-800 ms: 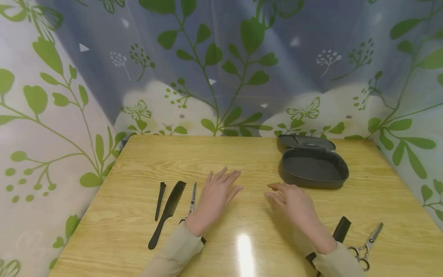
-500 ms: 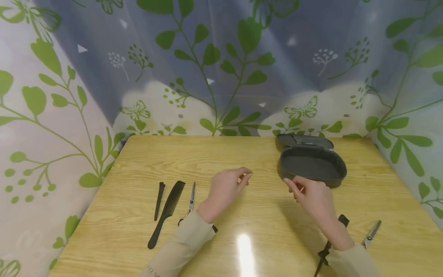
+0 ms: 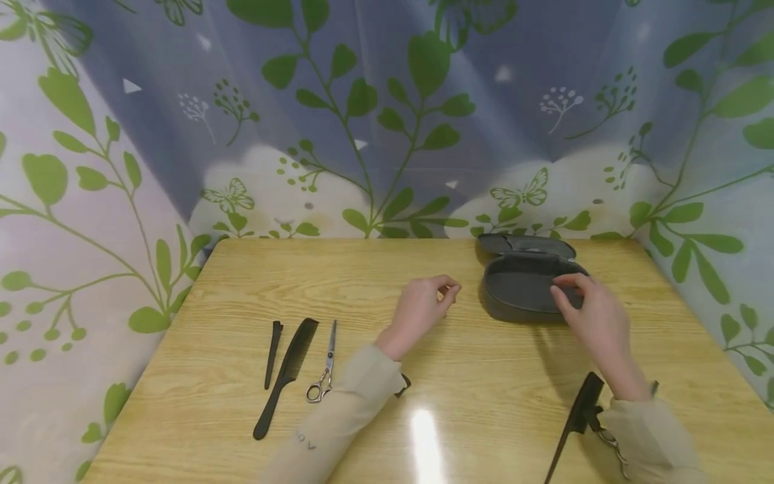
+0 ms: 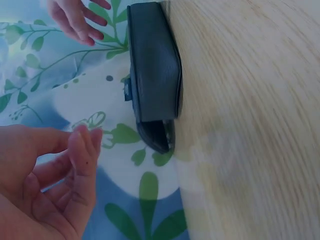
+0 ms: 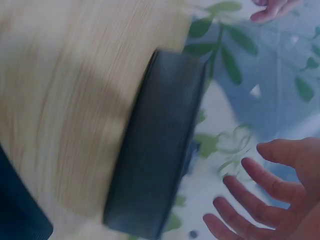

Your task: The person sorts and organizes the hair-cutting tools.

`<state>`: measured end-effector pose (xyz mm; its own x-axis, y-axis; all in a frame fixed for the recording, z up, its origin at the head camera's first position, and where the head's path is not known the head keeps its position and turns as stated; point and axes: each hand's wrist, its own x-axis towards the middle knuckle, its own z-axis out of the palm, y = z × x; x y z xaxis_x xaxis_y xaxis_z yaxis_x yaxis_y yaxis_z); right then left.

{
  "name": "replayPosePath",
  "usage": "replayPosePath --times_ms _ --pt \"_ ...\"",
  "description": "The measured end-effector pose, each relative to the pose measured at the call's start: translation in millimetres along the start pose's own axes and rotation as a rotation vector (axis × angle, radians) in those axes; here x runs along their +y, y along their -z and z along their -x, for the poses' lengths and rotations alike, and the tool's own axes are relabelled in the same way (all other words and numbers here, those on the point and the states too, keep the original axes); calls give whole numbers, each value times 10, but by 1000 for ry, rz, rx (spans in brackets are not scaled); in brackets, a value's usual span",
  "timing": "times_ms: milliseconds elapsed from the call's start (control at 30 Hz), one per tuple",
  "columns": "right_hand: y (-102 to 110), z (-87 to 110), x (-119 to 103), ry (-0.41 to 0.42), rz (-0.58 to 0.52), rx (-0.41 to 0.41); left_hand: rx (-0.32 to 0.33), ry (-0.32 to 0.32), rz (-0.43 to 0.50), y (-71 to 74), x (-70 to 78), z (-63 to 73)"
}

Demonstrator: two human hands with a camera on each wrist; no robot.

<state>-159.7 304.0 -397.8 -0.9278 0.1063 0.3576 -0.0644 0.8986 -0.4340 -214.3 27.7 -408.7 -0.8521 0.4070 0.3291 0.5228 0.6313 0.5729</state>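
Observation:
An unzipped black case [image 3: 508, 310] stands at the back right of the table, its lid folded back against the curtain. Above its front right edge hovers my right hand [image 3: 600, 329], fingers bent loosely and holding nothing; in the right wrist view that hand [image 5: 280, 195] has its fingers spread beside the case [image 5: 155, 145]. To the left of the case, my left hand [image 3: 420, 310] hangs in the air. Thumb and fingertips of the left hand [image 4: 55, 175] come together in the left wrist view, with nothing seen between them.
On the left lie a black hair clip [image 3: 273, 355], a black handled comb [image 3: 290, 370] and scissors [image 3: 329, 363]. A black tail comb [image 3: 585, 403] lies at the front right. Another pair of scissors [image 3: 612, 444] is mostly hidden by the right sleeve. Patterned curtain [image 3: 411, 134] surrounds the table.
Both hands have moved to the right, the right one reaching over the case's edge. The left fingers have drawn together. The left-hand scissors' handles have come out from behind the left sleeve.

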Motion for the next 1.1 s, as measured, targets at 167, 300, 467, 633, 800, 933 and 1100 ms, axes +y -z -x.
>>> replayPosePath --times_ms 167,300,467,633,800,933,1100 --pt "-3 -185 291 -132 -40 -68 -31 45 27 -147 32 -93" --pt "40 -289 535 -215 -76 -125 -84 93 54 -248 85 -161" --pt "32 -359 735 -240 -61 -238 -167 155 68 -387 123 -267" --pt "-17 -382 809 -280 -105 -274 -239 191 83 -535 135 -331" --pt "-29 -416 840 -313 -118 -296 -264 179 120 -674 131 -397" --pt "-48 -449 860 -323 -102 -292 -284 170 131 -753 133 -446" --pt "-84 -471 853 -332 -84 -259 -266 190 105 -822 135 -490"
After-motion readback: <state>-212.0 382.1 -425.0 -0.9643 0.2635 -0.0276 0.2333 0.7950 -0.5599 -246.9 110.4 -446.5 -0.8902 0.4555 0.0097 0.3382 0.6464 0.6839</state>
